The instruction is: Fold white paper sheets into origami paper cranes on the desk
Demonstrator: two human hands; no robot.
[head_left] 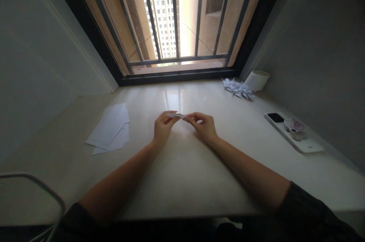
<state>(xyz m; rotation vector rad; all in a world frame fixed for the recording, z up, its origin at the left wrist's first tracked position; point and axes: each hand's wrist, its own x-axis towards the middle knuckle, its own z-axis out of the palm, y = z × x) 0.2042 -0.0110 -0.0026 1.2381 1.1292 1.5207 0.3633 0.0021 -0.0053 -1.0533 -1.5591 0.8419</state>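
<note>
A small folded piece of white paper [174,115] is held just above the pale sill, between my two hands. My left hand [164,128] pinches its left part between thumb and fingers. At its right end, the thumb and fingers of my right hand [205,126] are closed on a narrow tip. Fingers cover parts of the paper, so its full shape is hidden. To the left of my hands lies a loose stack of white paper sheets [111,130].
Several small folded paper pieces [238,89] lie at the back right beside a white cup-like roll [257,81]. A phone [296,135] with a round grip rests by the right wall. A cable [34,179] curves at the lower left. The barred window [182,76] stands behind.
</note>
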